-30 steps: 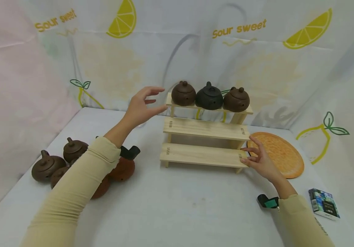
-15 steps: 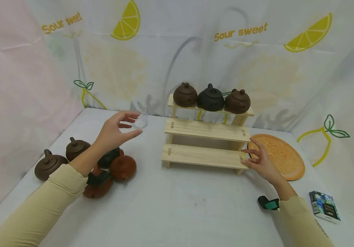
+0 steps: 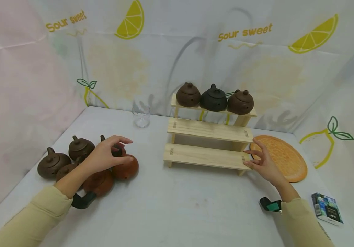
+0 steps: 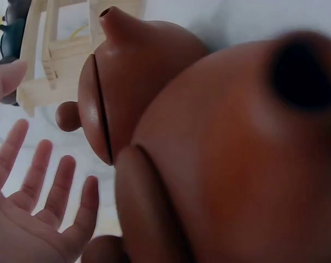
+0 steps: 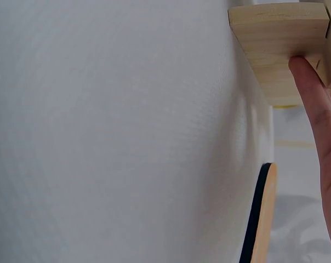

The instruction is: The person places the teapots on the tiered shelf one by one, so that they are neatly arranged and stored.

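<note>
My left hand (image 3: 102, 157) hovers over the left group of teapots with nothing in it, thumb and fingers spread apart. Right by its fingertips is a reddish-brown teapot (image 3: 128, 168); another reddish teapot (image 3: 99, 184) lies below the wrist, and both loom close in the left wrist view. My right hand (image 3: 264, 165) holds the right end of a three-tier wooden stand (image 3: 206, 156), its thumb at the lowest board and a finger reaching the middle board. On the top tier sit a brown teapot (image 3: 188, 96), a black teapot (image 3: 214, 99) and a second brown teapot (image 3: 241, 103).
Dark brown teapots (image 3: 53, 165) crowd the left side of the white table (image 3: 177, 212). A clear glass (image 3: 141, 118) stands at the back. Right of the stand lies a round pizza-patterned board (image 3: 283, 159), with a small box (image 3: 327, 208) nearer the front.
My left hand has moved from beside the stand's top tier, empty, left and down to the teapot group. My right hand stays at the stand. The view has shifted slightly.
</note>
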`<state>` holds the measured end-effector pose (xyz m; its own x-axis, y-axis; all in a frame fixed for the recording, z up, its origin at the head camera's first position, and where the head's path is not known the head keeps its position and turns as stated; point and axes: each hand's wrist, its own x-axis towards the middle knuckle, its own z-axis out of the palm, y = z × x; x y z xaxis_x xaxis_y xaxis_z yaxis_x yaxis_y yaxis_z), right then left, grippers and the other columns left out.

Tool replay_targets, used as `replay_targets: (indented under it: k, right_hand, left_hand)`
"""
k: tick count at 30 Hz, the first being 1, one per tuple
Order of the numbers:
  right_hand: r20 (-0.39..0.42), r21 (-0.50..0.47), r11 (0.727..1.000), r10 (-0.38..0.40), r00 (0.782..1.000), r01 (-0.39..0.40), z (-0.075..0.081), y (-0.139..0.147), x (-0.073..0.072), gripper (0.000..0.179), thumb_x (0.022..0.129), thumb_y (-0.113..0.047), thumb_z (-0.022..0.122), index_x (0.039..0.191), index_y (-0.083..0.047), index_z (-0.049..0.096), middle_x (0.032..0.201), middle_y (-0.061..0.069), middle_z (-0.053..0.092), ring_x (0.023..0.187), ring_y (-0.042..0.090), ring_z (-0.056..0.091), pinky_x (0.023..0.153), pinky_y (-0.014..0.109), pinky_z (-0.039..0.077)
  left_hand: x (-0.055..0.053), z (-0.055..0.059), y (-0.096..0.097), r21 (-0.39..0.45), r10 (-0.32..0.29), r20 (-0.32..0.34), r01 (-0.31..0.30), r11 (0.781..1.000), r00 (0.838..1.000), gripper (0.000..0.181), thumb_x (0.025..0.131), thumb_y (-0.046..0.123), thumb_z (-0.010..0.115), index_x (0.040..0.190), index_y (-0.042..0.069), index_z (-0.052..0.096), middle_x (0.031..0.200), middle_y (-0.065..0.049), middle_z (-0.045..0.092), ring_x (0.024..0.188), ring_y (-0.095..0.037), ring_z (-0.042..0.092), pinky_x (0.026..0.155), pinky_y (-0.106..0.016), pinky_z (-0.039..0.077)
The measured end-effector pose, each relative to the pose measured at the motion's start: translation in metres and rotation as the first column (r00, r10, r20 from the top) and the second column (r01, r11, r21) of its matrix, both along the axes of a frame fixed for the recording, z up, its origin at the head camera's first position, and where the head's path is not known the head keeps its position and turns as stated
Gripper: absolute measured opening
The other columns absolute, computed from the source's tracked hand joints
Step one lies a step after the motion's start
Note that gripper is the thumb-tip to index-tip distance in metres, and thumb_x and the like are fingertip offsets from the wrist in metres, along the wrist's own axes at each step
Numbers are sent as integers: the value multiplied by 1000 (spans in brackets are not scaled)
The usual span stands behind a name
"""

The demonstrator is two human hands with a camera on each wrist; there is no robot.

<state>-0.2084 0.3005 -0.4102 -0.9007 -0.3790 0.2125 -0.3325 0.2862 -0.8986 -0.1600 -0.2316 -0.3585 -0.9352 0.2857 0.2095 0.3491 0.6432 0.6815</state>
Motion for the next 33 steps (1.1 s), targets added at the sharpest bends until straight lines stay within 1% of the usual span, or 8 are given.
replay_targets:
  k: [4, 6, 10, 12, 15, 19, 27, 33]
  right_hand:
    - [9, 4, 1000, -1, 1000, 1, 1, 0, 0, 87, 88, 6, 58, 150, -24, 5, 117, -4, 48, 85, 8, 63, 70, 19, 50]
    - [12, 6, 1000, -4, 1000, 4, 1, 0, 0, 86, 88, 6, 58, 150, -24, 5, 117, -4, 48, 84, 8, 63, 69, 19, 50]
    - [10, -4, 1000, -3, 1000, 3, 0, 0, 0, 86, 88, 7, 58, 150, -24, 6, 117, -4, 49, 84, 8, 63, 69, 19, 50]
    - [8, -9, 1000, 2, 1000, -2, 0, -1, 0, 86, 88, 7, 58, 150, -24, 6, 117, -4, 49, 84, 8, 63, 69, 19, 50]
    - [7, -15, 1000, 4, 1000, -4, 0, -1, 0, 86, 88, 7, 58, 150, -25, 6, 117, -4, 49, 83, 8, 63, 69, 19, 50]
    - [2, -22, 1000, 4, 1000, -4, -1, 1, 0, 86, 88, 9, 57, 150, -25, 7, 117, -3, 49, 82, 8, 63, 69, 19, 50]
    - [17, -21, 1000, 10, 1000, -9, 0, 1, -1, 86, 89, 7, 57, 150, -27, 6, 118, -3, 48, 83, 8, 63, 70, 19, 50]
    - [17, -18, 1000, 2, 1000, -2, 0, 0, 0, 86, 88, 7, 57, 150, -26, 6, 117, -2, 48, 83, 8, 63, 70, 19, 50]
  left_hand:
    - [3, -5, -5, -73, -54, 43, 57, 996, 998, 55, 75, 36, 78, 119, 10, 58, 116, -8, 54, 102, -26, 52, 85, -45, 46]
    - [4, -7, -8, -105, -88, 65, 94, 990, 994, 57, 71, 40, 79, 117, 12, 59, 115, -4, 55, 103, -23, 52, 86, -45, 45]
    - [5, -8, -11, -172, -166, 93, 180, 968, 982, 57, 68, 40, 82, 115, 15, 60, 111, 2, 58, 101, -18, 54, 85, -43, 44]
    - [5, -7, -11, -210, -187, 107, 206, 956, 977, 59, 66, 39, 84, 115, 17, 59, 110, 4, 58, 99, -17, 54, 83, -41, 45]
    - [6, -5, -11, -249, -203, 131, 230, 941, 970, 64, 64, 38, 85, 118, 18, 57, 111, 2, 55, 99, -18, 53, 82, -40, 45]
    - [5, -5, -9, -279, -193, 163, 232, 932, 968, 67, 63, 38, 85, 119, 19, 55, 114, -2, 53, 99, -20, 53, 82, -41, 44]
    - [0, -13, -6, -271, -190, 172, 232, 934, 967, 65, 65, 36, 85, 120, 18, 55, 118, -5, 52, 101, -21, 52, 82, -40, 45]
    - [2, -15, 1, -266, -135, 167, 177, 948, 977, 60, 65, 35, 84, 116, 19, 57, 115, -5, 51, 96, -22, 54, 76, -40, 47]
